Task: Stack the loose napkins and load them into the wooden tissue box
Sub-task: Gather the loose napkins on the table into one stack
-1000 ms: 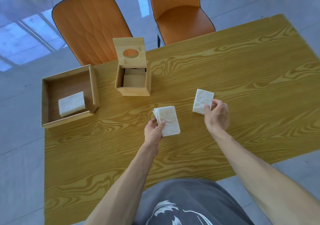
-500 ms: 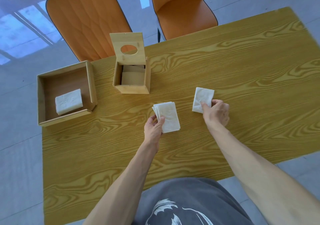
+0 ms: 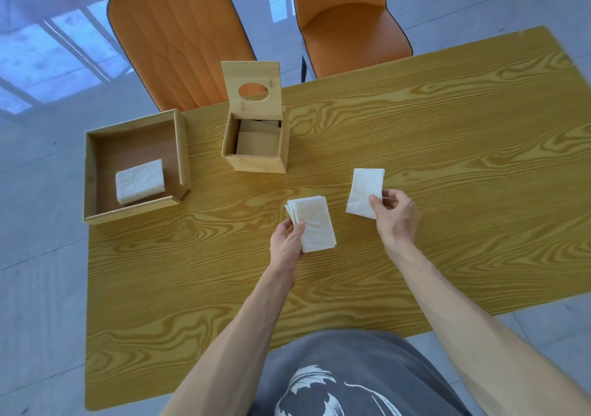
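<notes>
Currently the left hand (image 3: 287,244) pinches a fanned stack of napkins (image 3: 315,223) at its near-left corner, thumb on top, just above the wooden table (image 3: 447,147); the right hand (image 3: 395,215) grips a single napkin (image 3: 364,190) by its near-right corner, well apart from the stack. Beyond them the wooden tissue box (image 3: 256,150) stands with its hinged lid (image 3: 252,89) upright, and a tray (image 3: 92,166) to the left holds a folded napkin bundle (image 3: 140,181).

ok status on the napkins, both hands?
Left hand grips napkin stack. Right hand pinches single napkin. Tissue box open, path clear.
</notes>
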Motion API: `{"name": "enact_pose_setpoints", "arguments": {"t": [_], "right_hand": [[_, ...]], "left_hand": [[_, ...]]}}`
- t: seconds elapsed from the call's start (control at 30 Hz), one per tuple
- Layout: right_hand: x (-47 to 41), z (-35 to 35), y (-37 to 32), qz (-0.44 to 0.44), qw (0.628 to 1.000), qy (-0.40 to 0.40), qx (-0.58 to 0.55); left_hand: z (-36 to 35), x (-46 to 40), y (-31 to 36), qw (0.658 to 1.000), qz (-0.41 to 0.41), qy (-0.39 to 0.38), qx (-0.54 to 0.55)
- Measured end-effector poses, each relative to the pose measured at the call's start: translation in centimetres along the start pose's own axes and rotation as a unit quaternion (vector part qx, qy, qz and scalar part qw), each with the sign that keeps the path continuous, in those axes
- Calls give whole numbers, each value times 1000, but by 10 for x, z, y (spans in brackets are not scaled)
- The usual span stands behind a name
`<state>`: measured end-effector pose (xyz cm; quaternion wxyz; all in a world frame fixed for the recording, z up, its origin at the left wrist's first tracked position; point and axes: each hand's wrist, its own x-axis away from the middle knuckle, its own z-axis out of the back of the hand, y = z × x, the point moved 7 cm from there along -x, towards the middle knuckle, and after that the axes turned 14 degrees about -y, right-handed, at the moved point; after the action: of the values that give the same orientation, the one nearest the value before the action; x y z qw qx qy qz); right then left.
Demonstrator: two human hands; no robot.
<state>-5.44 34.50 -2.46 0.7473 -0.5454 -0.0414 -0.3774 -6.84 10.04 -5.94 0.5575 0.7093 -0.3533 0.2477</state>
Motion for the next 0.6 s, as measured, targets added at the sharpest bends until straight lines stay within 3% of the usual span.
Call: {"name": "enact_pose_setpoints", "arguments": {"t": [0.17, 0.3, 0.6], "right_hand": [[20, -32, -1, -2, 979, -143, -143], [40, -60, 2, -2, 962, -227, -150], [65, -95, 13, 9, 962, -263, -79]], "left_hand": [[9, 7, -4, 1000, 0, 10, 16], [18, 13, -10, 999, 6, 17, 34], [30, 24, -16, 998, 4, 6, 57]]}}
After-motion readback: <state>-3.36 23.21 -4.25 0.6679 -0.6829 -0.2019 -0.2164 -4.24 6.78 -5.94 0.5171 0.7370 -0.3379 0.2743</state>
